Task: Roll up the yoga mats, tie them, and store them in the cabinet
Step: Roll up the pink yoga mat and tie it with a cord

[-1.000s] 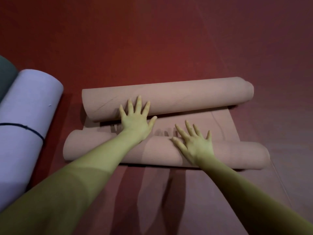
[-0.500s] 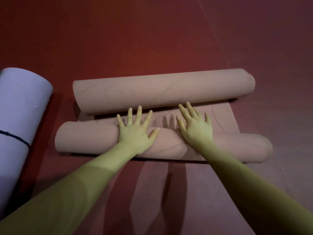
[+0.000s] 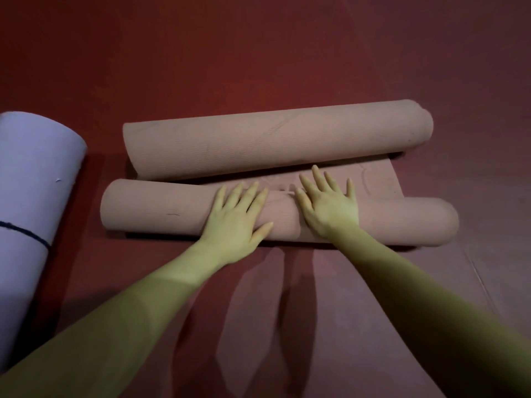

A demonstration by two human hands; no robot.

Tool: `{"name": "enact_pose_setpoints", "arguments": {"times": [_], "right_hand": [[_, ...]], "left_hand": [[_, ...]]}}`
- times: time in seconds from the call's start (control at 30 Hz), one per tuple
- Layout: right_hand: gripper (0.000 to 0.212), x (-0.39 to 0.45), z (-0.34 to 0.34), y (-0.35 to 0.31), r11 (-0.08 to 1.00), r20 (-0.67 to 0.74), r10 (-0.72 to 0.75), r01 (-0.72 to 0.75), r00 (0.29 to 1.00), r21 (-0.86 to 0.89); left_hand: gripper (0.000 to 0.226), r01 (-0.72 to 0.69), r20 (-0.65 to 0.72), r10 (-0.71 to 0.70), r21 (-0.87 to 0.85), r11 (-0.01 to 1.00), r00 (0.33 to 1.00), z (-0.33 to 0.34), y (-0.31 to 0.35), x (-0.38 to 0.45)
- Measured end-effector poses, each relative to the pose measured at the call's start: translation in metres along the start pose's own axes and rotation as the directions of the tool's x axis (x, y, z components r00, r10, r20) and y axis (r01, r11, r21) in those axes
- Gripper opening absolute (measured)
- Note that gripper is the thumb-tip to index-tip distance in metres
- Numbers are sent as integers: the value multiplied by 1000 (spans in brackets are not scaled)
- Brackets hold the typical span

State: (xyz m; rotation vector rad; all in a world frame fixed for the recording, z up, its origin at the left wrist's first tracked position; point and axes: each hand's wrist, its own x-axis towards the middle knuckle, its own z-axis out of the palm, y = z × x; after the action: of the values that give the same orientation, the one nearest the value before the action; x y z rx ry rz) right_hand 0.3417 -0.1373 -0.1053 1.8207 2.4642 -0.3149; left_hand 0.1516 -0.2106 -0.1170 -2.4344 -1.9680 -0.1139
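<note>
On the red floor (image 3: 258, 67), the left hand (image 3: 234, 218) and right hand (image 3: 327, 203) press flat, fingers straight, holding nothing, on the near pink roll (image 3: 161, 209); a tied purple mat (image 3: 28, 179) lies far left.

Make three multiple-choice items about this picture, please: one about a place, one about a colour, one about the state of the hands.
1. Where does the tied mat lie?
A. at the left edge
B. beyond the far roll
C. on top of the near roll

2. What colour is the cord around the tied mat?
A. white
B. dark
C. yellow

3. How do the hands lie on the near roll?
A. clenched into fists
B. pinching its end
C. flat with fingers spread

Key:
1 A, the lavender mat lies at the left edge.
2 B, the cord looks dark.
3 C, the left hand and right hand press flat on the near pink roll.
</note>
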Motion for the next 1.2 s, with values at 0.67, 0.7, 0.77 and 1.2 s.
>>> {"name": "enact_pose_setpoints", "arguments": {"times": [0.67,0.7,0.77,1.2], "right_hand": [[114,-13,13,26,951,-177,-285,256,942,-171],[112,-15,15,26,949,-229,-301,265,926,-173],[105,-19,17,25,946,-313,-321,285,894,-156],[98,-97,21,23,962,-262,-267,273,927,-14]], "left_hand": [[120,-124,243,92,122,985,966,-10,-27,41],[116,-126,222,99,107,986,970,-10,-27,39],[110,-131,181,115,79,988,977,-9,-25,33],[103,-187,143,185,0,982,972,-6,5,-34]]}}
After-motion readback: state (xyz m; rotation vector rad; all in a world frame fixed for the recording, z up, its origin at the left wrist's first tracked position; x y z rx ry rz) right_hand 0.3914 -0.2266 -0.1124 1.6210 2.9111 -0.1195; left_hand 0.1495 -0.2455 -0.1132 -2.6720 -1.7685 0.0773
